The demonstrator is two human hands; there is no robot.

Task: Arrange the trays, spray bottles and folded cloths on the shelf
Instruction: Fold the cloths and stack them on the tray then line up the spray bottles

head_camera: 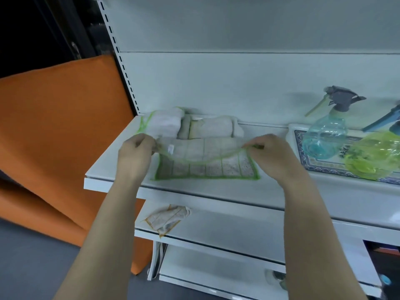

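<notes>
Head view: we are pinching the far corners of the green-edged cloth point(205, 167), our left hand point(135, 155) gripping its left corner and our right hand point(271, 156) its right, while its near half is lying flat on the top shelf point(216, 189). Folded cloths point(166, 123) are sitting just beyond; spray bottles point(324, 139) are sitting in the tray point(291, 135) at right.

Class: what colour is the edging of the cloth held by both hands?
Green edging on the cloth; the head view shows it best.
</notes>
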